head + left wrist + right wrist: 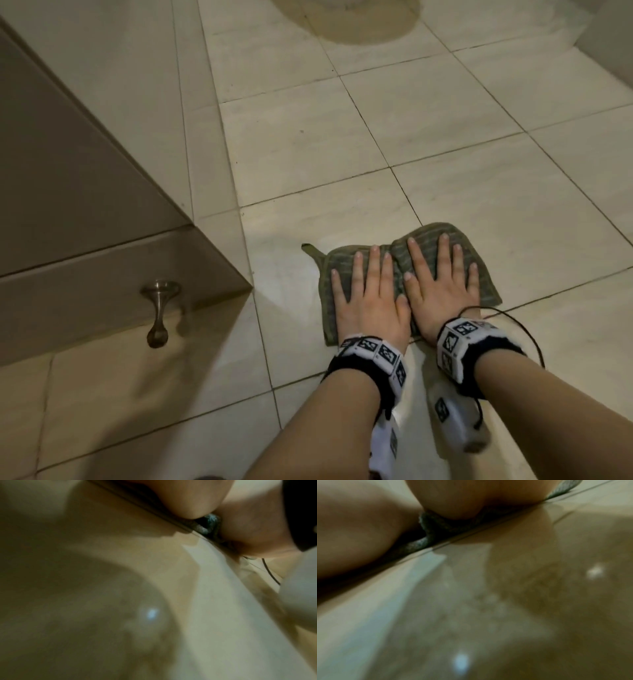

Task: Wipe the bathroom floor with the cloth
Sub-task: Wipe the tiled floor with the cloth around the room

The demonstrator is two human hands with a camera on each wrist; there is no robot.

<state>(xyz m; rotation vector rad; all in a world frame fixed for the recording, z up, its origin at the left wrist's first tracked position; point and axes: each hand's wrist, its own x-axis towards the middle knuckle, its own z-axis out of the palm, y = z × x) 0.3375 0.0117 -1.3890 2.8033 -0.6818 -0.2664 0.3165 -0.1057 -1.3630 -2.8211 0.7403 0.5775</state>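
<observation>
Both hands press flat, fingers straight and spread, so neither grip is clenched: the left hand (368,301) and the right hand (442,291) lie side by side, thumbs nearly touching, on a rumpled dark green woven cloth (342,265) in the lower middle of the head view. This cloth lies on the pale beige tiled bathroom floor (445,137), one small corner tab sticking out at its upper left. Each wrist carries a black band with white marker cubes (455,339), and a thin black cable (520,325) loops out to the right of the right wrist. At the left of the frame a beige tiled step or ledge (102,267) rises from the floor, with a metal doorstop (159,308) at its foot, well apart from the cloth. A darker rounded patch (359,24) marks the floor at the top centre. Both wrist views are blurred; they show only the heel of each hand on a fold of cloth (436,524) against glossy tile.
</observation>
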